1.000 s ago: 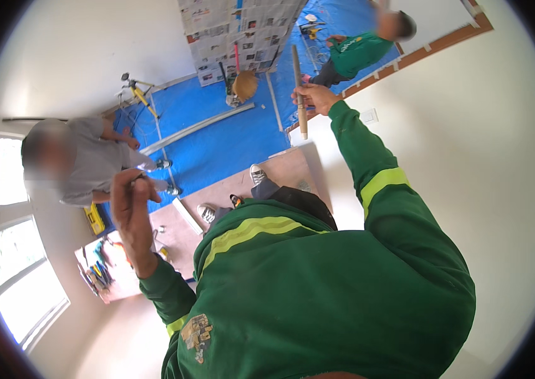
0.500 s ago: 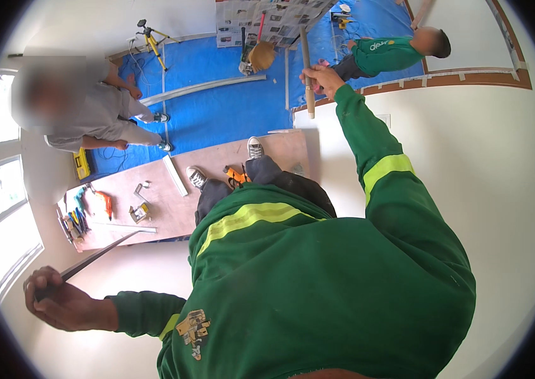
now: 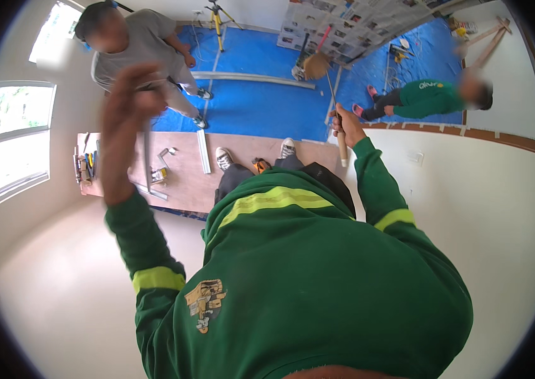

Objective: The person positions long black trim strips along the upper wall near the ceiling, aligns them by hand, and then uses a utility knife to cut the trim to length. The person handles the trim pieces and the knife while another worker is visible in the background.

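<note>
My right hand (image 3: 343,125) is stretched forward, closed around a wooden handle (image 3: 342,151) whose thin shaft (image 3: 330,88) runs up over the blue sheet. My left hand (image 3: 126,101) is raised high at the left and blurred. Its fingers are closed on a thin grey metal rod (image 3: 147,158) that hangs down over the brown board (image 3: 185,180). Green sleeves with yellow bands cover both arms. My shoes (image 3: 223,158) stand on the board below.
A person in a grey shirt (image 3: 144,41) crouches just beyond my left hand. Another person in green (image 3: 428,98) sits by the white wall (image 3: 482,202). Also in view: blue floor sheet (image 3: 255,107), metal profile (image 3: 252,77), tripod (image 3: 217,19), newspaper-covered surface (image 3: 356,22), tools (image 3: 85,165), window (image 3: 8,139).
My left hand swung from low at the left up to head height with the rod. The view tilted, and my right hand kept its grip on the handle.
</note>
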